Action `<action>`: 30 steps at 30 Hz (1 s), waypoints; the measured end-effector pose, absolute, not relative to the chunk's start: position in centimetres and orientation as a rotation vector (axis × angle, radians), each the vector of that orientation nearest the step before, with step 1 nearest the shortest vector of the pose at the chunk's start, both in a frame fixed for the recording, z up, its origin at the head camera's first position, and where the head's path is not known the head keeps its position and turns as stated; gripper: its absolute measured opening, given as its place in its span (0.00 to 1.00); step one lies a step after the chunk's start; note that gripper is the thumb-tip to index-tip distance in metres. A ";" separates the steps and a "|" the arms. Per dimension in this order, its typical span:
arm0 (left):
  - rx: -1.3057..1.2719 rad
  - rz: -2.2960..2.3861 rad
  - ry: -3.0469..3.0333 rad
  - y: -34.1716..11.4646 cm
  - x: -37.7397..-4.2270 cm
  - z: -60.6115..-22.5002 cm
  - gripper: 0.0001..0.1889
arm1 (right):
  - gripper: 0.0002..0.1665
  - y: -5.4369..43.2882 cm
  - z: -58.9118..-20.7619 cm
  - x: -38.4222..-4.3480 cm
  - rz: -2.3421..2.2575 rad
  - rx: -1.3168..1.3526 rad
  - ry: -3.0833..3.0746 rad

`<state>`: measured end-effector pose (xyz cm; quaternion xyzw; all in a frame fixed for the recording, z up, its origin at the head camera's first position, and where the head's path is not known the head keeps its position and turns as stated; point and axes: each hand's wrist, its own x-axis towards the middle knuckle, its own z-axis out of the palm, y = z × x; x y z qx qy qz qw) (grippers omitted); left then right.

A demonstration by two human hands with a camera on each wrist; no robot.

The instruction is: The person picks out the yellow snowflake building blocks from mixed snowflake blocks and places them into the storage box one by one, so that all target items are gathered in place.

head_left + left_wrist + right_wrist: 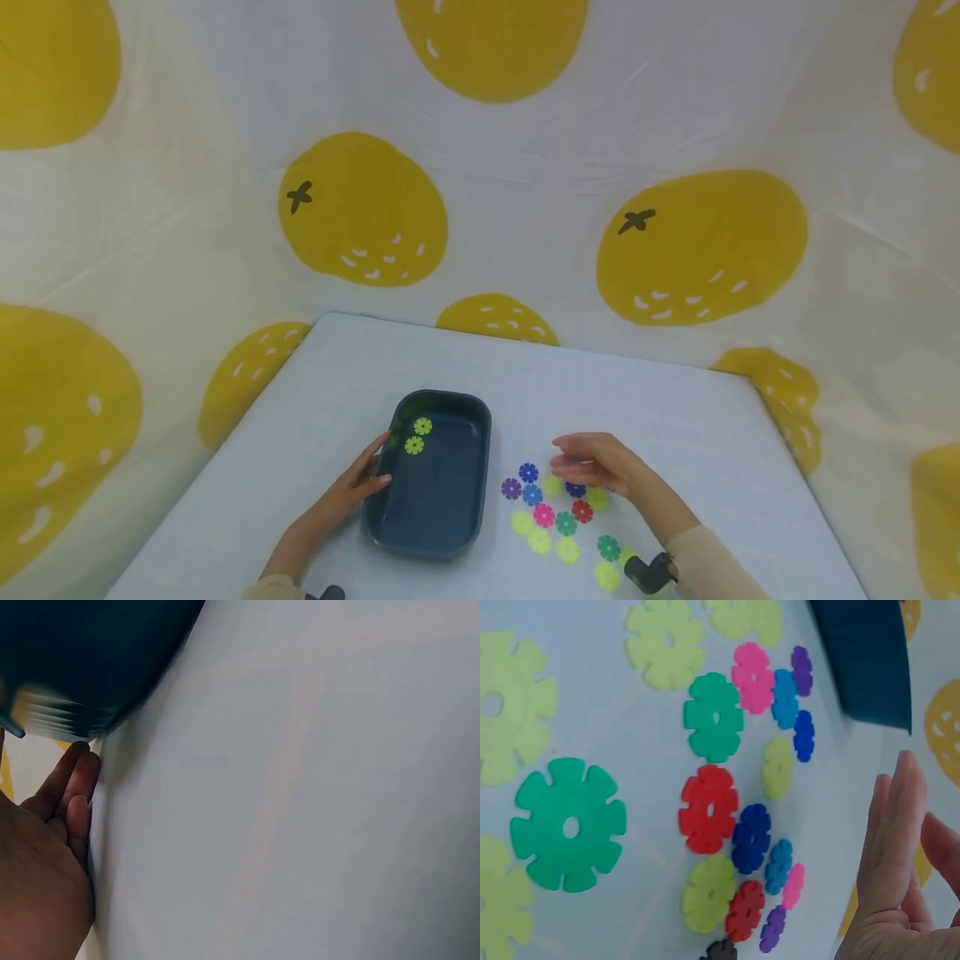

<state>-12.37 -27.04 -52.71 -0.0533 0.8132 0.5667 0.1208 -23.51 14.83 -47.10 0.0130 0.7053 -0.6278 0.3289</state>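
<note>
A dark teal plastic tray (pixel 438 500) stands left of the middle of the table, with two yellow-green notched flower discs (pixel 414 446) inside near its upper left. My left hand (pixel 341 496) holds the tray's left side, thumb over the rim and the other fingers along the outer wall. In the left wrist view, those fingertips reach the wall's lower part. Above the loose discs hovers my right hand (pixel 603 462), fingers extended and thumb apart, as the right wrist view shows. Nothing shows in it. Under and before it lie red (pixel 709 810), green (pixel 568 825) and blue discs (pixel 751 838).
Yellow-green (pixel 567 549), pink (pixel 543 515) and purple discs (pixel 511 488) lie scattered to the tray's right. A white cloth (pixel 420 350) covers the table. Behind it hangs a curtain (pixel 517 225) printed with yellow fruit.
</note>
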 end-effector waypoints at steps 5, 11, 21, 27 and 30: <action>-0.134 1.660 2.379 -27.1 -12.4 -52.9 0.38 | 0.28 15.4 -48.3 -23.2 -1.561 -0.056 1.925; -0.164 1.663 2.358 -27.0 -12.3 -52.7 0.38 | 0.29 15.3 -49.3 -22.7 -1.415 -0.195 2.161; -0.220 1.662 2.334 -27.0 -12.3 -52.4 0.38 | 0.29 15.2 -50.0 -22.8 -0.978 -0.703 2.454; -0.259 1.661 2.302 -26.9 -12.3 -52.5 0.39 | 0.26 14.9 -50.7 -22.8 -0.878 -0.668 2.504; -0.250 1.670 2.299 -27.0 -12.4 -52.6 0.39 | 0.26 14.7 -50.9 -22.9 -0.849 -0.629 2.529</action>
